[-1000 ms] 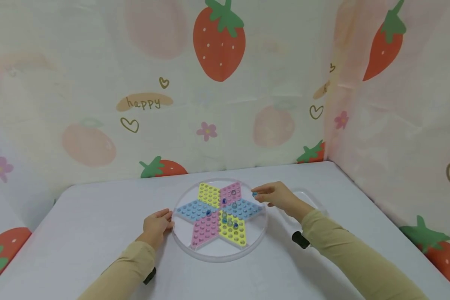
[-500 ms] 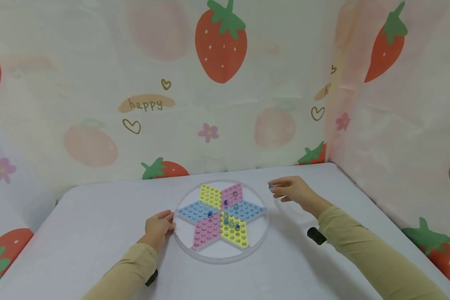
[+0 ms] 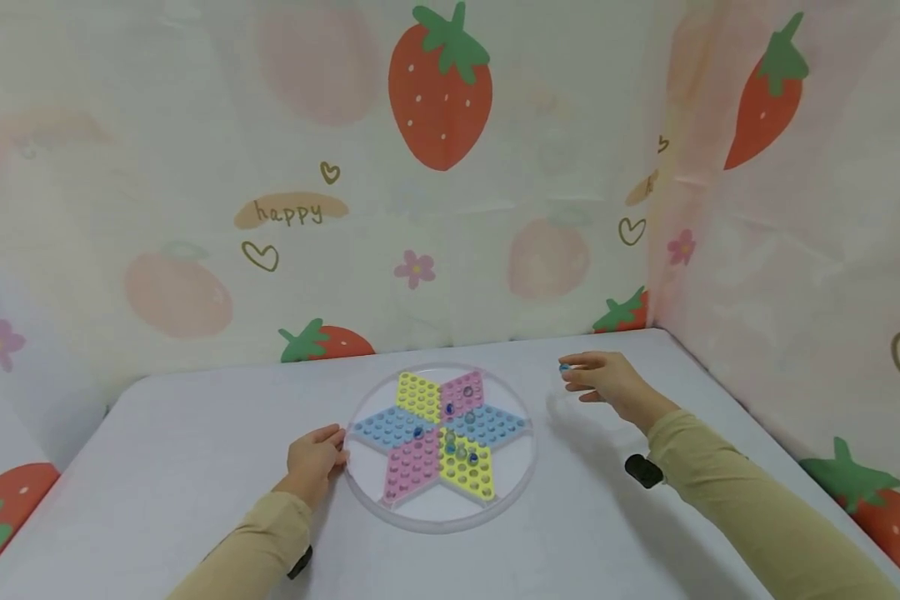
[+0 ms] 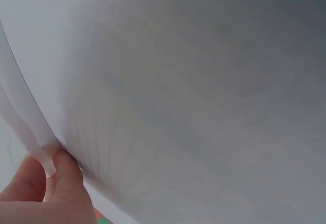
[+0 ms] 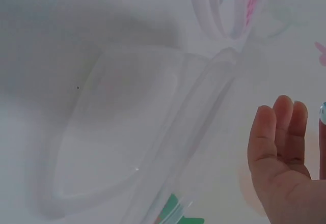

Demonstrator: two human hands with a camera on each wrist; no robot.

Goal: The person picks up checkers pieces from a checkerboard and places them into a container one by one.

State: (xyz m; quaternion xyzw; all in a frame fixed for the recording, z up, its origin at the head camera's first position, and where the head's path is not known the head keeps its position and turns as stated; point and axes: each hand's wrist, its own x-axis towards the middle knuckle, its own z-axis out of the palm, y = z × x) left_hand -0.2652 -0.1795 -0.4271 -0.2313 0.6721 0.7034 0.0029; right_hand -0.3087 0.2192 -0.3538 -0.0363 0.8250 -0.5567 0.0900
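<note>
A round white Chinese checkers board (image 3: 438, 527) with a pink, yellow and blue star lies on the table. Several glass marbles sit in its holes, among them a dark blue marble (image 3: 418, 432) near the centre-left. My left hand (image 3: 313, 460) is at the board's left rim; in the left wrist view its thumb (image 4: 67, 170) and a finger pinch that rim. To the right of the board, my right hand (image 3: 607, 385) is raised above the table. Between its thumb and fingertips it pinches a blue marble (image 3: 565, 367), which the right wrist view shows only at its edge.
Below my right hand lies a clear plastic tray (image 5: 117, 127), mostly hard to make out in the head view. White cloth covers the table (image 3: 195, 467). Strawberry-print sheets (image 3: 450, 292) stand behind it and to the right.
My right hand has moved right, away from the board's edge, with the blue marble still pinched. My left hand stays at the left rim, and the marbles on the board look the same.
</note>
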